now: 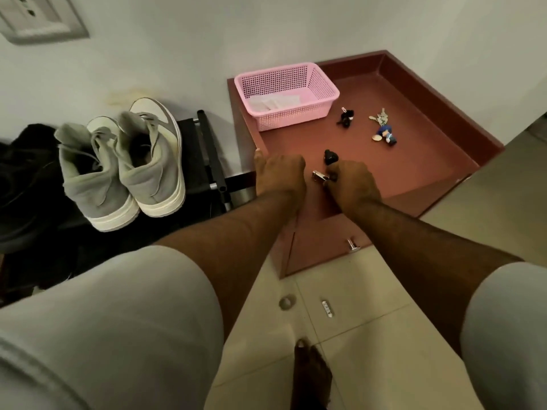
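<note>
Pinching silver clip [319, 175] | right hand [352, 180] fingers round it | left hand [279, 174] fisted

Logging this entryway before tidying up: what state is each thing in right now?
Pink basket: upright, white papers inside.
Cabinet door: closed.
Grey shoes: paired, upright on black rack.
Key bunch: lying loose on cabinet top.
Silver clip: pinched by right hand.
Left hand: fingers curled, resting on cabinet top.
Wall socket: nothing plugged in.
</note>
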`<state>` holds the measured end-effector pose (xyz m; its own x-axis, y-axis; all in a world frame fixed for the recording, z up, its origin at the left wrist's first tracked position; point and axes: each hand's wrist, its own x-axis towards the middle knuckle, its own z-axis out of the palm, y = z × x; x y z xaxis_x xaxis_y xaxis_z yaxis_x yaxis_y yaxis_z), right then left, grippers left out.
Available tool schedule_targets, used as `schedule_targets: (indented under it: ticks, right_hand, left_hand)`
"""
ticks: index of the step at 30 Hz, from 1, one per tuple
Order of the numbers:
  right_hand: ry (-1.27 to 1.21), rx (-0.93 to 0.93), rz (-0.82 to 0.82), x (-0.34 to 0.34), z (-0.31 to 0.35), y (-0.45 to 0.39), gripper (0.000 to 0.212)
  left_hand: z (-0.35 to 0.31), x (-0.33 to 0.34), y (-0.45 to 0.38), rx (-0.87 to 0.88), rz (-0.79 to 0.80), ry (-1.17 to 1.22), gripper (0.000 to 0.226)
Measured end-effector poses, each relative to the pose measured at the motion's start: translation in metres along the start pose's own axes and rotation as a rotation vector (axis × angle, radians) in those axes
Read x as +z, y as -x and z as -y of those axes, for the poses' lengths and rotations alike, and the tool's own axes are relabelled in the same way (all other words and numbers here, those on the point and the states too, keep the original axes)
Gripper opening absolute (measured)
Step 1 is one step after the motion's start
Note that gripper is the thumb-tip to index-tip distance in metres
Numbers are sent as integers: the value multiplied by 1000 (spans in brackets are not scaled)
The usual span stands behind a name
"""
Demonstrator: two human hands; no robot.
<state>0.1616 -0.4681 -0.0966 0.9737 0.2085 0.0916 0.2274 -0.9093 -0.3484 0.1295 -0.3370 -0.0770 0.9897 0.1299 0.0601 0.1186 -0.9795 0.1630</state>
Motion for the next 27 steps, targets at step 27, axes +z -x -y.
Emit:
schedule_targets:
  ticks: [27]
  right_hand:
    - [-122, -653, 709, 311, 410, 247, 16]
  left_hand:
    - [492, 103, 417, -1026, 215, 274, 27]
